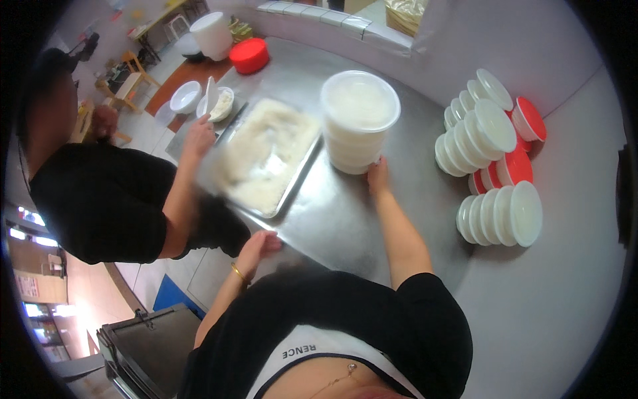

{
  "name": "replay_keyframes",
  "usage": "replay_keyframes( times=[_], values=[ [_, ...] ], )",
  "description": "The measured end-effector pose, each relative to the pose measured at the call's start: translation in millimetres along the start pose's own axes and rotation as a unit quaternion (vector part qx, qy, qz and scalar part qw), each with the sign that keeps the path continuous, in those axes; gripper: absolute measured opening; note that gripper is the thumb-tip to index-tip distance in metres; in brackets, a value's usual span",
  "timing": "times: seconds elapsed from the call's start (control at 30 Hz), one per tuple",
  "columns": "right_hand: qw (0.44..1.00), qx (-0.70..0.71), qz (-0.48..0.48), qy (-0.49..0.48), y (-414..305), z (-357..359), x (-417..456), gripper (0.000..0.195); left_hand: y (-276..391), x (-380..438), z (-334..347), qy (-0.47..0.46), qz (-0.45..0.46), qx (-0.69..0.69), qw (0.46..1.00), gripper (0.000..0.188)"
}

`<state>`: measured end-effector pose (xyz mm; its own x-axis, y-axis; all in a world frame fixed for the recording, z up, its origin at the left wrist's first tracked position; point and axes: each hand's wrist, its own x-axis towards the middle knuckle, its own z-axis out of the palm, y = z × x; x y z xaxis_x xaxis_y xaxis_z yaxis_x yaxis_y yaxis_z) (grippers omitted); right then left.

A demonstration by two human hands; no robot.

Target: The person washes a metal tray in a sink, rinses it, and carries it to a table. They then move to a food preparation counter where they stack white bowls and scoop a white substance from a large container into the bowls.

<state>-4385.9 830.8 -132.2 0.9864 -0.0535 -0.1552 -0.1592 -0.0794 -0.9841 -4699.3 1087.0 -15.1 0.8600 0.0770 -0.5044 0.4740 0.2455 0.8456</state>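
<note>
My right hand (pixel 379 175) is against the lower near side of a tall stack of white round tubs (pixel 355 144), topped by a translucent lid (pixel 361 101). Some of its fingers are hidden by the stack. Over the near edge of the steel table, my left hand (pixel 259 249) has loosely bent fingers and nothing visible in it. It is close to the near corner of a metal tray (pixel 294 192) that holds cooked white rice (pixel 261 187). The tray's middle is partly bare.
At left, a co-worker's hand (pixel 199 137) grips a white paddle (pixel 212 95) over a bowl of rice (pixel 223 105). Several lidded bowls (pixel 491 127) stand stacked along the right wall, some red (pixel 516 167). Red lids (pixel 249 56) and a white tub stack (pixel 212 36) stand at the far end.
</note>
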Motion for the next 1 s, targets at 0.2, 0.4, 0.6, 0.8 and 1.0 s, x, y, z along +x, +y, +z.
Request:
replay_keyframes(
  times=[0.2, 0.4, 0.6, 0.8, 1.0],
  values=[
    [0.982, 0.139, 0.108, 0.071, -24.4, 8.8, -77.8, 0.03, 53.0, 58.2, 48.9, -0.037, 0.093, 0.039, 0.994, 0.052],
    [0.958, 0.222, 0.123, 0.136, -8.5, 2.5, -135.1, 0.03, 84.7, 135.0, 109.9, -0.045, 0.075, -0.056, 0.995, 0.065],
    [0.959, 0.255, 0.112, 0.053, 5.6, -28.5, -198.9, 0.034, 31.9, 177.8, 117.9, -0.098, 0.029, -0.185, 0.977, 0.038],
    [0.96, 0.2, 0.181, 0.072, -34.4, -61.1, -252.3, 0.042, 28.4, 151.2, 133.6, -0.196, -0.084, -0.189, 0.959, 0.039],
    [0.977, 0.13, 0.028, 0.167, -5.0, -89.8, -230.9, 0.057, 27.2, 154.6, 141.5, -0.193, -0.051, -0.142, 0.97, 0.039]
  ],
)
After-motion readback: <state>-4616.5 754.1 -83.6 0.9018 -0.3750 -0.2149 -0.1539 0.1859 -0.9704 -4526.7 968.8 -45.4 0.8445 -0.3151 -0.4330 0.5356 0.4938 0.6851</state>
